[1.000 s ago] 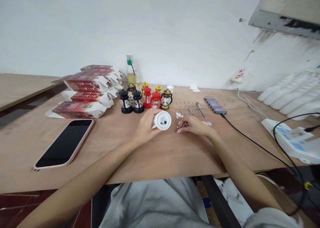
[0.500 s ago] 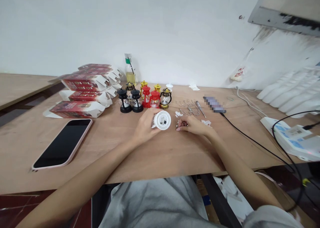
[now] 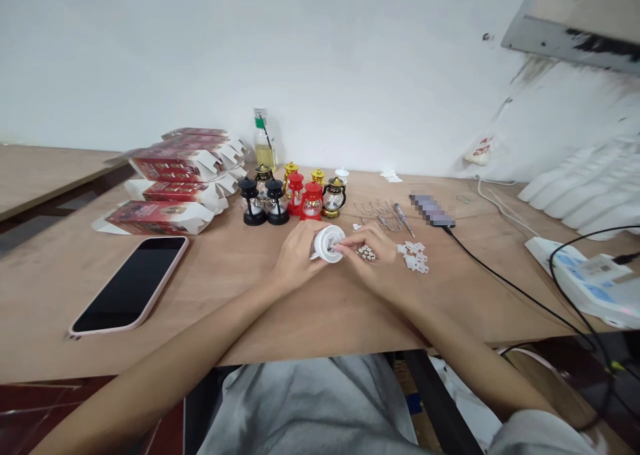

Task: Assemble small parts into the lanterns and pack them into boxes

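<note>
My left hand [image 3: 299,255] is wrapped round a small white lantern [image 3: 325,254], tilted so that its open hollow underside faces me. The thumb and fingertips of my right hand [image 3: 367,248] are pinched at that opening. Between them is a tiny piece that looks like a button cell, mostly hidden by the fingers. Just beyond the right fingers lies a cluster of button cells [image 3: 367,252] on the table. Small white plastic pieces [image 3: 415,258] are heaped to the right of that hand.
Several lanterns [image 3: 311,202] stand at the back. Folded red boxes [image 3: 155,216] and a phone [image 3: 131,285] lie left. A screwdriver [image 3: 404,219], bent metal pieces [image 3: 377,212], a cabled phone [image 3: 431,210] and a power strip [image 3: 583,278] are right. A bottle [image 3: 264,145] stands by the wall.
My right hand has moved left from the cluster of button cells to the lantern's underside, uncovering the cluster and the white pieces. My left hand still holds the lantern, turned slightly.
</note>
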Demonstrator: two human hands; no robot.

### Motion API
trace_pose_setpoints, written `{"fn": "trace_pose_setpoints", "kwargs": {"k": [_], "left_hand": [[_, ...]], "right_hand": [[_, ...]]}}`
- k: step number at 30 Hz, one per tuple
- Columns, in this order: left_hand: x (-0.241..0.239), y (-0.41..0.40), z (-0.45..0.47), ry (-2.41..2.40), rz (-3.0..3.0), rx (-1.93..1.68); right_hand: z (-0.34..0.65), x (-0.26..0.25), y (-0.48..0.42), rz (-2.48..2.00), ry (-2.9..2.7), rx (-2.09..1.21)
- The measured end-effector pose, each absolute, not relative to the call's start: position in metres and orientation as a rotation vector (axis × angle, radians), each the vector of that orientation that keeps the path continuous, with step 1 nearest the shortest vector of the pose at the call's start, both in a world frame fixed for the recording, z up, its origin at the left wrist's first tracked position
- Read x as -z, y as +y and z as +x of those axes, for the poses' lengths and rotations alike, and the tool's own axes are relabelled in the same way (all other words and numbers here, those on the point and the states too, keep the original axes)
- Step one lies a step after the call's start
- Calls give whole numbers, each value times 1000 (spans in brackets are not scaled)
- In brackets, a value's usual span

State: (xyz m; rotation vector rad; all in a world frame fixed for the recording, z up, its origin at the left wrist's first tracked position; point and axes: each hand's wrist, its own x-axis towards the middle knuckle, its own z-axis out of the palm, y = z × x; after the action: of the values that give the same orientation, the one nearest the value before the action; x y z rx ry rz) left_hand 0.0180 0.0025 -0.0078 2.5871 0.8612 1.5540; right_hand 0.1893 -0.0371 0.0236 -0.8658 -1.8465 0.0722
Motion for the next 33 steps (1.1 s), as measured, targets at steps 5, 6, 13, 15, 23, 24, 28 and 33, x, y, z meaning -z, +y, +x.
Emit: {"fn": "trace_pose_setpoints", "kwargs": {"k": [5, 6, 13, 15, 23, 24, 28, 33], "left_hand": [[7, 2, 19, 848, 2591, -1575], [7, 2, 19, 854, 2588, -1565], [7, 4, 17, 855, 2592, -1569], [6, 4, 16, 877, 2583, -1549], [5, 4, 14, 890, 2580, -1540], [5, 4, 14, 895, 2579, -1537], [5, 4, 14, 935, 2568, -1532], [5, 4, 14, 919, 2570, -1519]], "right_hand": [[189, -27, -39, -885, -1931, -7], [190, -27, -39, -886, -1948, 2], [193, -23, -39, -834, -1942, 55], [201, -21, -33, -895, -1873, 43], [258, -15, 15, -1346, -2066, -363], [262, -14, 18, -1388, -2113, -402], [266, -9, 24, -1478, -2189, -459], [266, -6, 27, -1497, -2179, -423]]}}
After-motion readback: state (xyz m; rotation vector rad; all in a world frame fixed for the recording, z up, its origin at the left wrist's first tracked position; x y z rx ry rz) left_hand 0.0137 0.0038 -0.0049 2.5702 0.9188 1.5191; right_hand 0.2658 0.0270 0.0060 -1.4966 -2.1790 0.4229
